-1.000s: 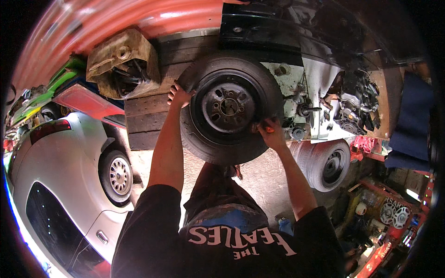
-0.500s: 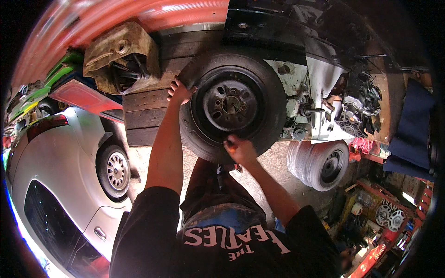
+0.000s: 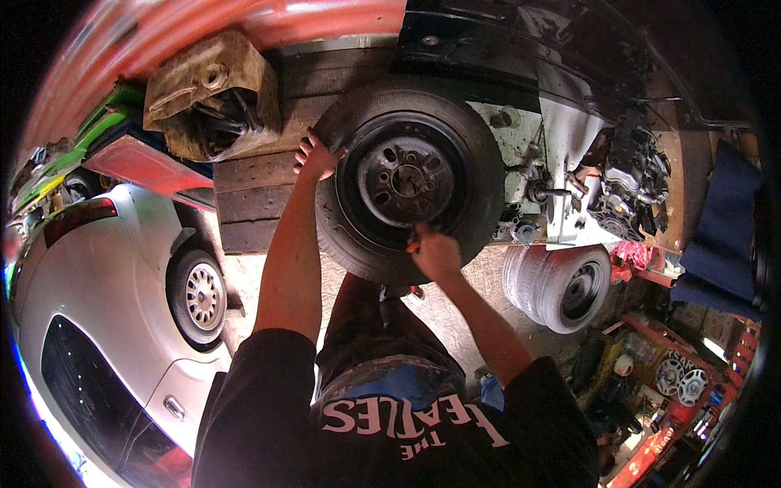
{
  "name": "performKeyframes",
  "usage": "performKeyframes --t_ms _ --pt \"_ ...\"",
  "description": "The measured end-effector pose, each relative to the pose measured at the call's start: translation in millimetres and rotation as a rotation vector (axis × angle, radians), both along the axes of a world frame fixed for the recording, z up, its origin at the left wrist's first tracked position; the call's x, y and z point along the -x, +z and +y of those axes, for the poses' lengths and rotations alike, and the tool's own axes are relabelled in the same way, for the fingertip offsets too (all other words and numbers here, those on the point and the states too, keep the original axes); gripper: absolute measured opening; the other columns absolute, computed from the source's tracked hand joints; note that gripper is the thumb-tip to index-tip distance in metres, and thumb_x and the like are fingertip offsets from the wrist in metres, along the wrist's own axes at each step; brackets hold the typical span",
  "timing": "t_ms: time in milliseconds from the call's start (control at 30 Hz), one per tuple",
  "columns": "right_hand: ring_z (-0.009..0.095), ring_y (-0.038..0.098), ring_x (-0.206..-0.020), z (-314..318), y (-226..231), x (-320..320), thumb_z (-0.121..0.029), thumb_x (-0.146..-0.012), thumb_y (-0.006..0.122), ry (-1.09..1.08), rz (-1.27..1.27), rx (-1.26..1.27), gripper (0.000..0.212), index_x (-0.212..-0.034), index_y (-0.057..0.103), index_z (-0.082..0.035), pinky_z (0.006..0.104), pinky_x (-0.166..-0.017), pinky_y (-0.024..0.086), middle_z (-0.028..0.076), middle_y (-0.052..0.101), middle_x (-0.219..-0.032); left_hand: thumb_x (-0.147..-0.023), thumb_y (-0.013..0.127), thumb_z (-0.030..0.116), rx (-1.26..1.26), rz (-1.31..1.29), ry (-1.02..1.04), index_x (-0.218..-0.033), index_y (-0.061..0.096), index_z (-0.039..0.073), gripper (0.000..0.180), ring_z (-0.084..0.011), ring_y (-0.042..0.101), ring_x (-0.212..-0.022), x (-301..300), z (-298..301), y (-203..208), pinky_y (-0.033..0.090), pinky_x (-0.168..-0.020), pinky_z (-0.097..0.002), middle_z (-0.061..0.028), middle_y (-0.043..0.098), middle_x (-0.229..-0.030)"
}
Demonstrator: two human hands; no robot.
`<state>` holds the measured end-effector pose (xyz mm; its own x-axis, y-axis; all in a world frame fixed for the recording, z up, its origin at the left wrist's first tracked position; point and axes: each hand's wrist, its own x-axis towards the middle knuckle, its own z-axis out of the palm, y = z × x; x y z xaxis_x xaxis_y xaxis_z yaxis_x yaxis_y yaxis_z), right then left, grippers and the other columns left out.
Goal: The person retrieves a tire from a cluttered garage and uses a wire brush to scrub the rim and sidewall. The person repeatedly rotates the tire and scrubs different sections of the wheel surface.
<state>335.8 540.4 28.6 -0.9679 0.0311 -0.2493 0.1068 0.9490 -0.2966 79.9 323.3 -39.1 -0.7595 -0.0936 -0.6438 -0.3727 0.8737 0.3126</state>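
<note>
Right hand (image 3: 437,254) has moved from the right side of the wheel (image 3: 394,193) to its near side over the last second, while the left hand (image 3: 319,158) has stayed at the wheel's left edge. Both hands are bare: the left rests against the tyre with its fingers spread, and the right is closed around one small orange-marked tool (image 3: 412,245), mostly hidden by the fist, at the lower rim.

That one wheel lies with its rim facing up on the plank table (image 3: 259,175), reaching past the near edge. Left of and beyond the wheel sits one cut-open plastic container (image 3: 191,93) with dark pieces inside. Well left of it is one silver car (image 3: 122,272), a single car wheel (image 3: 202,298) showing. To its right lies a metal assembly (image 3: 630,175); right and nearer, two spare wheels (image 3: 579,286) stand together. Farther that way are two hubcaps (image 3: 691,386).
</note>
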Motion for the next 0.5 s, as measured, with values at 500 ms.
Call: performKeyframes --t_ms 500 --pt "0.034 0.067 -0.076 27.2 13.7 56.4 -0.034 -0.086 0.066 0.552 -0.082 0.254 0.025 -0.098 0.065 -0.012 0.0457 -0.066 0.054 0.016 0.066 -0.077 -0.081 0.063 0.068 0.012 -0.027 -0.011 -0.153 -0.017 0.016 0.120 -0.0463 0.008 -0.146 -1.1 1.8 11.1 0.015 -0.112 -0.0656 -0.0200 -0.001 -0.161"
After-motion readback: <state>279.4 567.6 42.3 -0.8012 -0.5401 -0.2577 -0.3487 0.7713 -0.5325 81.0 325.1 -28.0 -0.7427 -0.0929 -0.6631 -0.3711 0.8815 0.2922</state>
